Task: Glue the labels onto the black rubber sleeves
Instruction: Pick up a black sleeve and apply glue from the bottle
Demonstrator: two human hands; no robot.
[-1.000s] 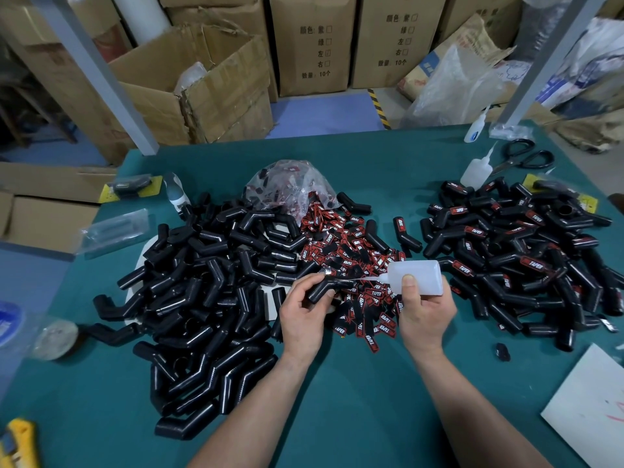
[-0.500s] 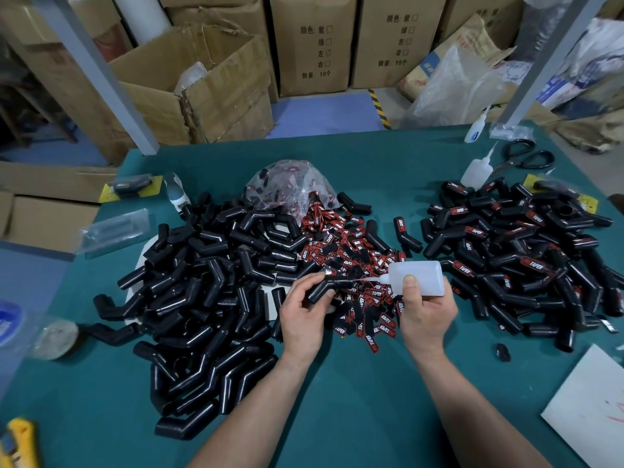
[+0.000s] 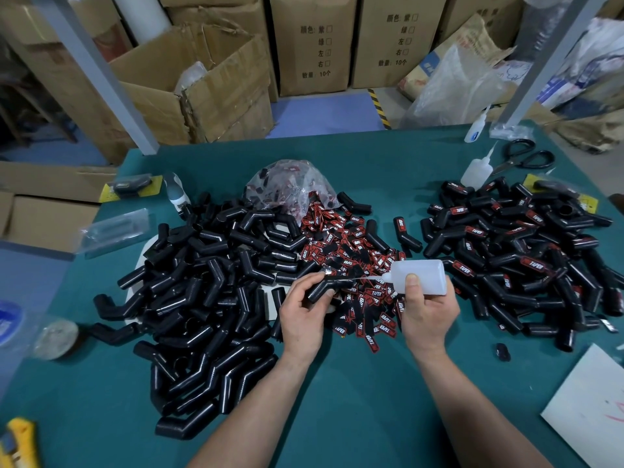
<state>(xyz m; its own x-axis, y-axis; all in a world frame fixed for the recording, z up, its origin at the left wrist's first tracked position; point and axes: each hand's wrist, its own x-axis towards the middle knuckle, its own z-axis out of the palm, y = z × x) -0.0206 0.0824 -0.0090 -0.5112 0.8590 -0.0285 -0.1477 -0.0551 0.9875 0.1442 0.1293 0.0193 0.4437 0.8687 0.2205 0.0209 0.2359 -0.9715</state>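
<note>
My left hand (image 3: 302, 314) grips a bent black rubber sleeve (image 3: 329, 287) above the table. My right hand (image 3: 427, 310) holds a white glue bottle (image 3: 420, 276) lying sideways, its thin nozzle touching the sleeve's right end. Under both hands lies a heap of red-and-black labels (image 3: 351, 258). A big pile of plain black sleeves (image 3: 209, 292) fills the left side. A pile of sleeves bearing labels (image 3: 520, 258) fills the right side.
A clear bag of labels (image 3: 290, 184) sits behind the label heap. Two more glue bottles (image 3: 476, 170) and scissors (image 3: 526, 158) lie at the back right. White paper (image 3: 587, 403) is at the front right, a yellow tool (image 3: 20, 440) at the front left. Cardboard boxes (image 3: 202, 86) stand beyond the green table (image 3: 337, 400).
The glue bottle and both hands have barely shifted; the nozzle stays at the sleeve's end.
</note>
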